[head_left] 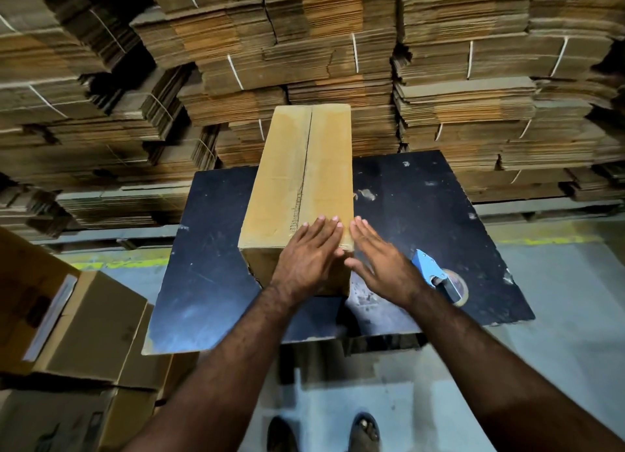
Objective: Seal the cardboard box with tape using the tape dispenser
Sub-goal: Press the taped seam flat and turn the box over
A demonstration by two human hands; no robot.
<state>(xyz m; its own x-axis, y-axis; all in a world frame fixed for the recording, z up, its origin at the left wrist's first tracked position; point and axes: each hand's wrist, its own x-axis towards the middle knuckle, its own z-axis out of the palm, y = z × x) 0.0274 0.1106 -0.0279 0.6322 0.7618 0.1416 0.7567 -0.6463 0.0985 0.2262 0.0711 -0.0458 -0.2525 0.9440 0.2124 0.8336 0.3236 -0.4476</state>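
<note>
While the flaps of the cardboard box lie shut with only a bare seam running from near end to far end, the step in hand looks like pressing them flat and squaring the box before any tape goes on. To do it well, the two flaps should meet edge to edge along that seam and be held down at the near end, so the first bite of tape can wrap over the near edge without a gap. The left hand is spread open and flat, palm down on the near right part of the box top, gripping nothing. The right hand is also open with fingers straight, at the box's near right corner; whether it touches the cardboard I cannot tell. The box stands lengthwise on the dark table. The blue tape dispenser lies untouched on the table, just right of the right hand.
</note>
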